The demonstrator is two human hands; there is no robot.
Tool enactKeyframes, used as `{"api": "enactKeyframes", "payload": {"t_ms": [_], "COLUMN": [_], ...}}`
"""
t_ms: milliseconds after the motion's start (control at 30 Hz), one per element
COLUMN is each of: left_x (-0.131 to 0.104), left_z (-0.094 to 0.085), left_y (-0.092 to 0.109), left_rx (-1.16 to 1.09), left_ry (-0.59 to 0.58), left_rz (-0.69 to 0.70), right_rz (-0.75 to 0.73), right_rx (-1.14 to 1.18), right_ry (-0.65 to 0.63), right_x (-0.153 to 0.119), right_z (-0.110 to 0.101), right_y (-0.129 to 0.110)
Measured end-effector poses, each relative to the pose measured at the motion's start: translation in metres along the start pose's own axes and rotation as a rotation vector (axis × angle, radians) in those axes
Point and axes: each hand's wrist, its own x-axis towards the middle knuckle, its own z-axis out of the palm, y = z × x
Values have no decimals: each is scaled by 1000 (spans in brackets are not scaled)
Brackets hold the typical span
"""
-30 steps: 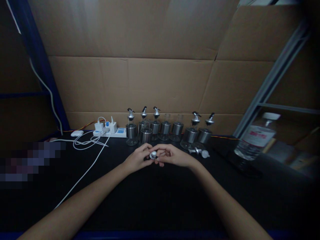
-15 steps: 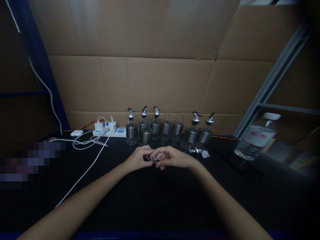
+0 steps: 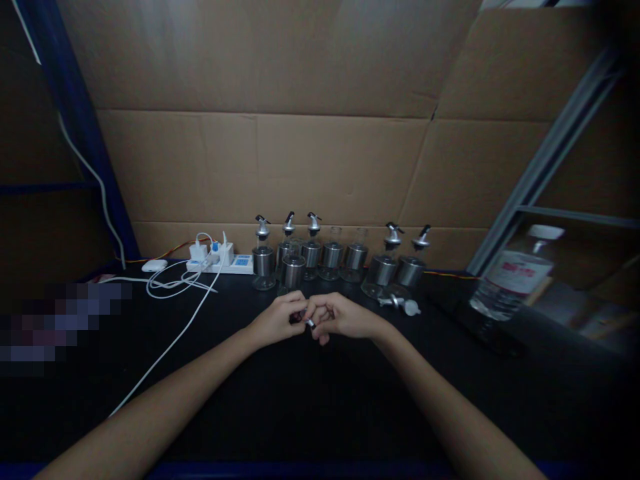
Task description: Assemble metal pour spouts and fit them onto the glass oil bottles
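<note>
The small silver metal pourer spout (image 3: 309, 322) sat pinched between our left hand (image 3: 278, 320) and right hand (image 3: 340, 315), at 6 o'clock from the glass-and-steel dispenser bottles (image 3: 293, 270); with fingertips closed on so little, we judged it could slip onto the black table (image 3: 310, 393).

Both bare forearms reach forward and converge mid-table, left hand (image 3: 277, 320) and right hand (image 3: 344, 315) curled knuckles-up, fingertips (image 3: 306, 311) pinched together and touching, wrists low near the dark surface.
</note>
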Motion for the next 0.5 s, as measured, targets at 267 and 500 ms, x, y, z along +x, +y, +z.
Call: {"api": "enactKeyframes", "payload": {"t_ms": [267,500], "left_x": [0,0], "left_z": [1,2], "left_y": [1,-2], "left_rx": [56,68], "left_ry": [85,202], "left_rz": [-15,-37], "right_rz": [-51,-145], "right_rx": [50,16], "right_ry": [43,88], "right_x": [1,-2], "right_z": [1,-3], "right_y": [-2,-13]}}
